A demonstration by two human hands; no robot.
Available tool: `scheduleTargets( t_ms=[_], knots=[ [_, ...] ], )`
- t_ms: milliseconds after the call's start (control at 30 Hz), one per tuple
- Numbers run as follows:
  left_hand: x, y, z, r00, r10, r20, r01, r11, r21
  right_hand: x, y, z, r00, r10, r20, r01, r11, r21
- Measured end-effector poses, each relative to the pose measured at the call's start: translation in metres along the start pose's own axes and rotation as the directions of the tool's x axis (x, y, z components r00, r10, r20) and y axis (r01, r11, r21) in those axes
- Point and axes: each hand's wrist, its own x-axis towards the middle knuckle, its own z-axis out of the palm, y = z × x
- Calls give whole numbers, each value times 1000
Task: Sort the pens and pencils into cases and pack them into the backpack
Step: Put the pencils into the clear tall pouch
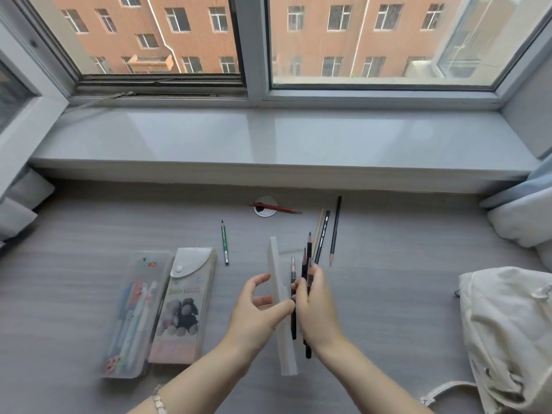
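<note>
At the bottom edge, a wrist with a silver bracelet leads up to the left hand, whose thumb lies across a slim white case held up on its edge above a grey wood-grain desk, the other fingers loosely curled beside it. Just right of it, the right hand grips a bundle of dark pencils, points upward, close against the case. To the left, two more cases lie flat side by side: a clear pen case with pastel pens inside, and a flap case with a picture of teddy bears. A cream backpack sits at the right edge of the desk. Farther back, a green pencil lies alone, three loose pencils lie together beyond the hands, and a red pencil rests across a round cable hole. Behind the desk runs a pale windowsill, then a window frame with a brick building outside.
</note>
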Motion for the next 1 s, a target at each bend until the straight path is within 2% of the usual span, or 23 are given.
scheduleTargets(
  t_ms=[67,133,267,467,633,700,833,900,1000],
  knots=[
    [-2,1,-2,999,32,-2,-32,999,-21,-10,7,8,982,-167,-85,147,967,-209],
    [-4,3,-3,998,57,-6,-57,998,-30,-17,13,11,918,-370,-142,273,851,-448],
    [-7,4,-5,995,103,-10,-103,994,-32,-19,22,6,890,-452,-65,296,681,-670],
    [-7,3,-10,991,135,24,-133,989,-65,-15,22,-9,888,-456,67,369,617,-696],
    [-6,6,-14,994,112,1,-112,992,-51,-15,28,-8,908,-365,207,406,635,-657],
    [0,11,-19,996,87,-16,-87,996,-24,-7,24,-5,902,-344,261,431,676,-598],
    [21,29,-40,985,112,-128,-109,994,31,25,-5,7,916,-385,112,395,824,-406],
    [32,38,-56,971,135,-199,-130,991,39,51,-19,16,946,-316,77,321,868,-378],
    [45,51,-83,950,137,-279,-141,990,7,90,-38,37,981,-164,101,192,880,-435]
  ],
)
